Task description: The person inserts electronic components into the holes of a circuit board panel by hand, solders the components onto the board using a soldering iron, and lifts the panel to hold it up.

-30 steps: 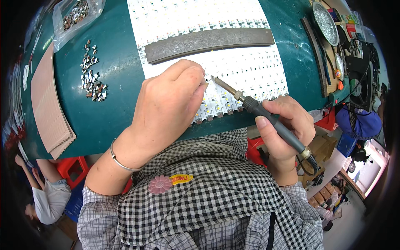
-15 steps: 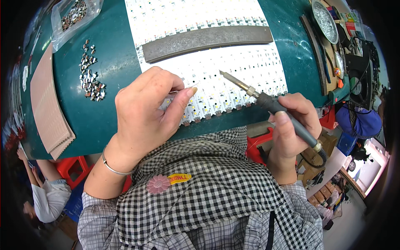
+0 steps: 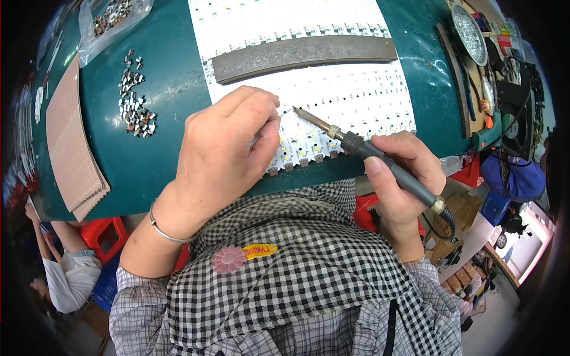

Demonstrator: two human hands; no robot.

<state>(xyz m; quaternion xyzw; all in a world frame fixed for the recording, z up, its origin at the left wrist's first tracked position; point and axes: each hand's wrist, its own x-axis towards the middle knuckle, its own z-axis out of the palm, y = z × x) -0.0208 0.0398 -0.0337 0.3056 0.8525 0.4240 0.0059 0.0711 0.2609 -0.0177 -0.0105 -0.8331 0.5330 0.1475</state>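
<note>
My right hand (image 3: 407,181) grips a soldering iron (image 3: 356,144) by its dark handle, like a pen. Its tip points up and left over a white LED circuit board panel (image 3: 374,107). Closed in a pinch, my left hand (image 3: 228,139) hovers over the panel's near left part with a thin solder wire (image 3: 286,113) poking out from its fingertips. The wire's end lies close to the iron's tip; I cannot tell whether they touch. A grey metal bar (image 3: 306,57) rests across the panel, beyond both hands. Rows of small parts line the panel.
Left on the green table (image 3: 172,77) lie a pile of small connectors (image 3: 136,113), a clear bag (image 3: 116,18) of similar parts and a stack of brownish strips (image 3: 74,136). A metal dish (image 3: 469,35) and a long dark bar (image 3: 454,83) are at right. Another person (image 3: 74,276) sits at far left.
The soldering iron has moved left, toward my left hand. My left hand has shifted slightly right, bringing wire and iron tip close together. The whole view has shifted a little.
</note>
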